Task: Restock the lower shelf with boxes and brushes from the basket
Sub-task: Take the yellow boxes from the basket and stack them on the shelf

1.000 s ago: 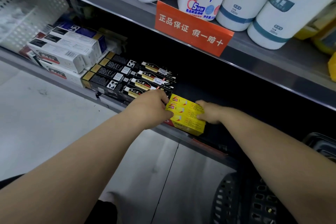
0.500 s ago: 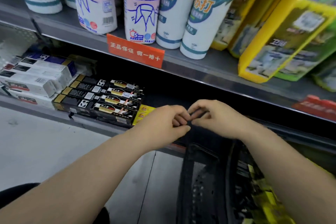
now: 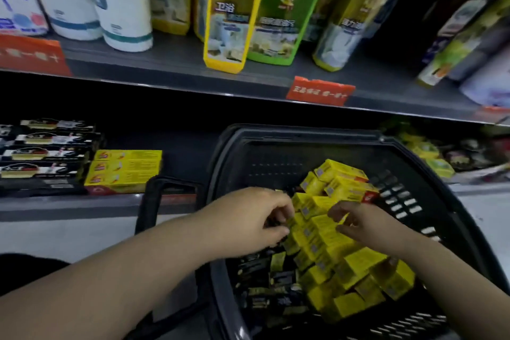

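Both hands reach into the basket [image 3: 325, 143]: the left hand [image 3: 256, 218] and right hand [image 3: 356, 222] pinch light, stiff yellow boxes [image 3: 325, 232]; gripping the long sides looks best.

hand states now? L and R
Left hand: fingers curled in among the yellow boxes in the basket; a hold cannot be told.
Right hand: the same, cannot be told.

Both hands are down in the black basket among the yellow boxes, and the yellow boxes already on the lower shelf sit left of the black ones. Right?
Not quite. In the head view the shelved yellow boxes sit right of the black boxes. Both hands, left and right, are in the basket.
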Tool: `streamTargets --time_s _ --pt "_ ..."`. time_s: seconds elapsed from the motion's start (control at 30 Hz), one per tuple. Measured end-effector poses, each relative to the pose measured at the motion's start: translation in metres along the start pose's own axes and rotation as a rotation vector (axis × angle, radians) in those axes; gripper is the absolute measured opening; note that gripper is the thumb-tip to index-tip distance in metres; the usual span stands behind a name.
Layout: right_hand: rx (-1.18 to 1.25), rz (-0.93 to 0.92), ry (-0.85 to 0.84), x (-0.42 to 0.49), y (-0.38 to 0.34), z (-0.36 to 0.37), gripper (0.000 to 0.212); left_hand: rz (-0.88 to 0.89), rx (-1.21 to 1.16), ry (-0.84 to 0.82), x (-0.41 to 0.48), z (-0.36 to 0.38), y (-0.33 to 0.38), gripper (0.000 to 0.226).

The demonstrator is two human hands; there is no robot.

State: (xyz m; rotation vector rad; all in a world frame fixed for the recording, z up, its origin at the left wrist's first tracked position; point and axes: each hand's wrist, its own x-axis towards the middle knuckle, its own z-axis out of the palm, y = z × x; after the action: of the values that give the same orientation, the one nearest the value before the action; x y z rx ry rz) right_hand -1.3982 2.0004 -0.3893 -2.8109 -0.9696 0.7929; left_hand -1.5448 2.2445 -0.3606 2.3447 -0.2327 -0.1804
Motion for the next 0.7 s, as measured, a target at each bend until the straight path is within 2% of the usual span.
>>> streamTargets --time_s 0.07,0.23,0.3,0.37,0.47,0.63,0.7 --pt "0.013 0.068 -0.060 -0.010 0.021 0.015 0.038 -0.019 0.007 -0.045 0.010 0.010 0.002 0.023" --pt "0.076 0.094 -0.261 -0.020 0.042 0.006 0.079 -0.094 -0.039 -0.118 0.025 0.025 0.002 0.022" --pt "0.028 0.107 -0.349 -0.023 0.050 0.003 0.081 -0.119 -0.054 -0.120 0.028 0.029 0.000 0.019" --pt "-0.157 0.115 -0.407 -0.023 0.051 0.011 0.078 -0.136 -0.086 -0.121 0.028 0.031 -0.001 0.017" --pt "-0.292 0.067 -0.310 -0.016 0.047 0.020 0.062 -0.143 -0.129 -0.130 0.025 0.031 -0.002 0.015" --pt "-0.057 -0.027 -0.097 -0.024 0.020 -0.005 0.049 -0.251 -0.341 -0.074 0.022 0.027 0.001 0.012" --pt "-0.004 -0.174 0.024 -0.033 -0.001 -0.011 0.046 -0.352 -0.507 -0.040 0.023 0.030 0.007 0.013"
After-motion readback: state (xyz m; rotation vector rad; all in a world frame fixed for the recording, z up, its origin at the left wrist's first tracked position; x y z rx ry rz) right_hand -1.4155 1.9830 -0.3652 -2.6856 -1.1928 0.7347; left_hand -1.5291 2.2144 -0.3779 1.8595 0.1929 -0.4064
